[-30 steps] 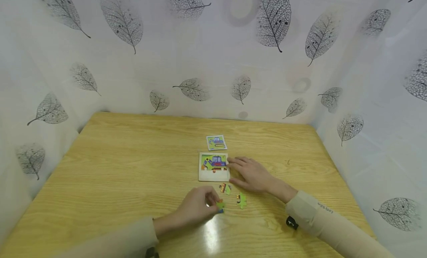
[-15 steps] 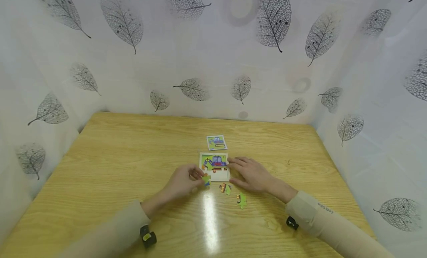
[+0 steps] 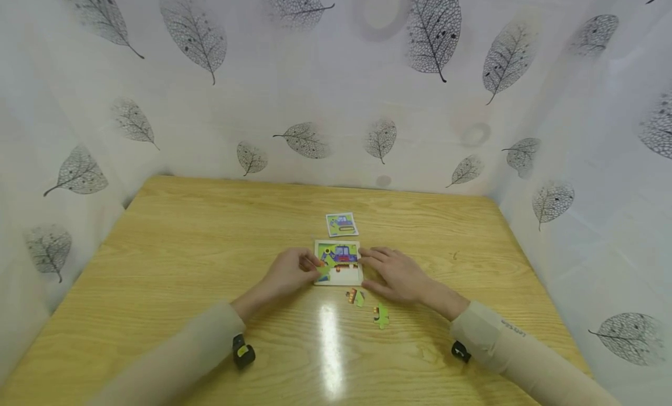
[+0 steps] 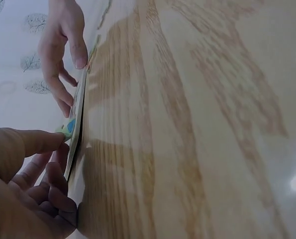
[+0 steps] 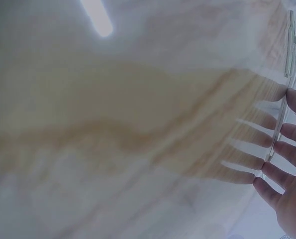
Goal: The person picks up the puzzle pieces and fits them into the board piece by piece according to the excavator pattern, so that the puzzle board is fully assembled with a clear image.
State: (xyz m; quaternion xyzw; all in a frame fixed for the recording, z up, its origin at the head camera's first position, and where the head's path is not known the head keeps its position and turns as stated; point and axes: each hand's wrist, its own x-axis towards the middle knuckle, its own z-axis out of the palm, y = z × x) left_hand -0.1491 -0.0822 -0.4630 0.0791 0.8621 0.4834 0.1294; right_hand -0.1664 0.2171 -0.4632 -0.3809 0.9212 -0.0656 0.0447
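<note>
A wooden jigsaw tray (image 3: 345, 277) lies mid-table, its upper part filled with a blue excavator picture and its lower strip mostly bare. My left hand (image 3: 287, 271) pinches a green and blue puzzle piece (image 4: 68, 128) between thumb and fingers, over the tray's lower left corner. In the left wrist view the piece sits right at the tray's surface. My right hand (image 3: 399, 276) rests along the tray's right edge with fingers spread and fairly straight; in the right wrist view its fingertips (image 5: 267, 191) meet that edge.
Two loose puzzle pieces lie on the wooden table below the tray: one orange and green (image 3: 355, 297), the other mostly green (image 3: 381, 317). Behind the tray is a small picture card (image 3: 342, 224) of the excavator. A leaf-patterned curtain (image 3: 325, 91) surrounds the table's back and sides.
The left hand has carried its puzzle piece from the near table up and left, onto the tray's lower left corner. The right hand has stayed at the tray's right edge.
</note>
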